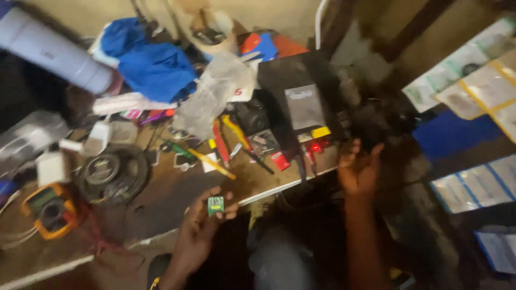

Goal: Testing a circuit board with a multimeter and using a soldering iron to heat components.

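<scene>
Off the bench's front edge, the left hand pinches a small green rectangular circuit board at its twelve o'clock fingertips — light, stiff, probably fragile, best held by its edges — while at three o'clock the right hand spreads open, empty.

Bare wood lies open; speaker and tools crowd behind.

Green circuit board in the left hand's grip; beyond it, yellow-orange meter, black speaker, blue cloth, black box with red light.
</scene>
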